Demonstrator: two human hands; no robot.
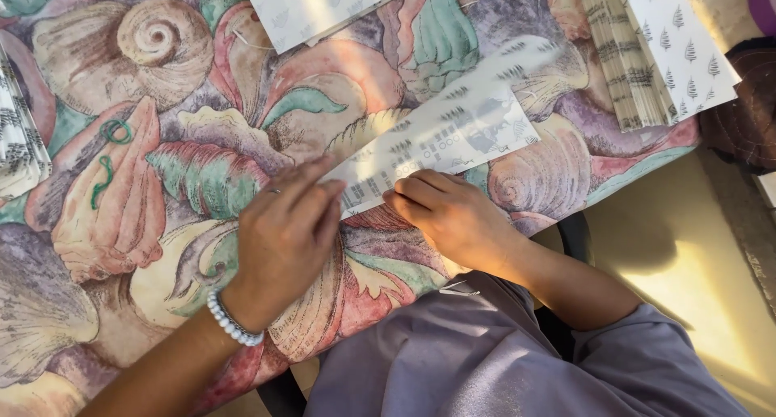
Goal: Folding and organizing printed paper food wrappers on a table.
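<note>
A long strip of white paper (pixel 453 126) printed with small grey shapes lies slantwise on a table covered by a seashell-patterned cloth (pixel 162 183). My left hand (pixel 283 231), with a bead bracelet on its wrist, presses flat on the strip's near end, fingers together. My right hand (pixel 449 215) is curled beside it, with fingertips pinching the same lower edge of the strip. The strip's near end is hidden under both hands.
A sheet of similar patterned paper (pixel 315 5) lies at the top. A pleated folded stack (pixel 626 53) and a tree-printed sheet (pixel 687 37) sit at the top right. More pleated paper (pixel 16 142) is at the left edge. Green thread (pixel 109 154) lies on the cloth.
</note>
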